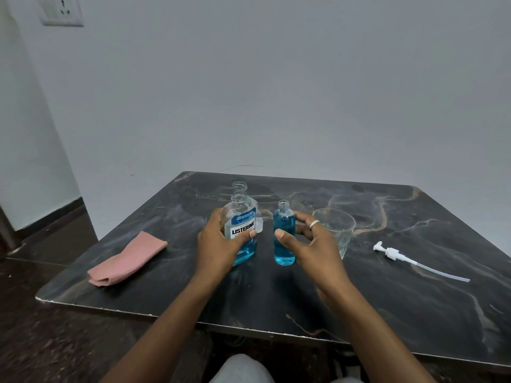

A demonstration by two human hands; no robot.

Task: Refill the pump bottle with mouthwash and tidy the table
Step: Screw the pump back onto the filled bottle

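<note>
A clear Listerine mouthwash bottle (242,214) stands uncapped near the table's middle, with blue liquid low inside. My left hand (221,244) grips its body from the left, thumb across the label. Just to its right stands the small clear pump bottle (284,251), open at the neck and nearly full of blue liquid. My right hand (309,244) curls round it, thumb at the front, fingers behind. The white pump head (392,252) with its long tube lies apart on the table at the right.
An empty drinking glass (338,225) stands just behind my right hand. A small whitish cap (258,224) sits behind the mouthwash bottle. A folded pink cloth (128,258) lies at the left of the dark marble table (276,299). A wall rises behind the table.
</note>
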